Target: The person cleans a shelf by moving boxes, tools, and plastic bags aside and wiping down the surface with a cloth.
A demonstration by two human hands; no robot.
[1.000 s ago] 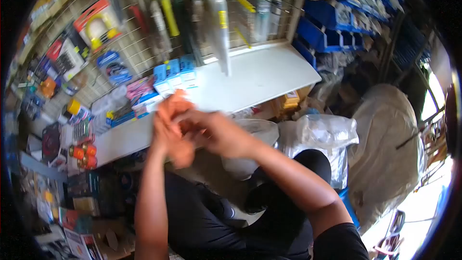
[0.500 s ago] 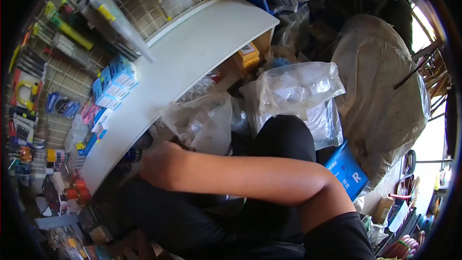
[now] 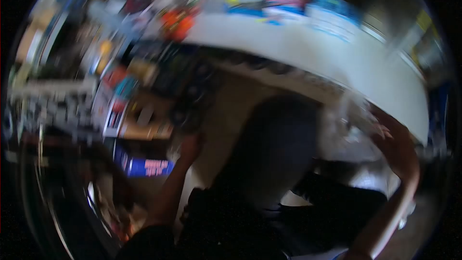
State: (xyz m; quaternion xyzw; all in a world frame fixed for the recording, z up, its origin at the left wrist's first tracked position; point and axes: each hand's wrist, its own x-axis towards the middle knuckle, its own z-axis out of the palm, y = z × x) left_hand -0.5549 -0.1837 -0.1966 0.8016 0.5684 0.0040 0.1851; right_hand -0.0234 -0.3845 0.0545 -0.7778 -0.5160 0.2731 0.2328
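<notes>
The whole view is smeared by motion. My right hand (image 3: 395, 139) is at the right, at the edge of a clear plastic bag (image 3: 349, 137) below the white shelf. Its fingers look curled on the bag's edge, though blur hides the exact grip. My left hand (image 3: 191, 147) hangs low on the left, near a cardboard box (image 3: 147, 115) and a dark blue box with pink print (image 3: 151, 167). Its fingers are too dark and blurred to read. My dark-clothed knee (image 3: 284, 139) rises between the hands.
A curved white shelf (image 3: 298, 45) crosses the upper part, carrying light blue packs (image 3: 334, 17) and orange-red items (image 3: 175, 23). Dark round items (image 3: 192, 101) sit under its left end. Several blurred goods crowd the far left.
My view has swung to the left, so the shelf lies across the top. The arm that reached across my lap no longer does; both hands now show, wide apart.
</notes>
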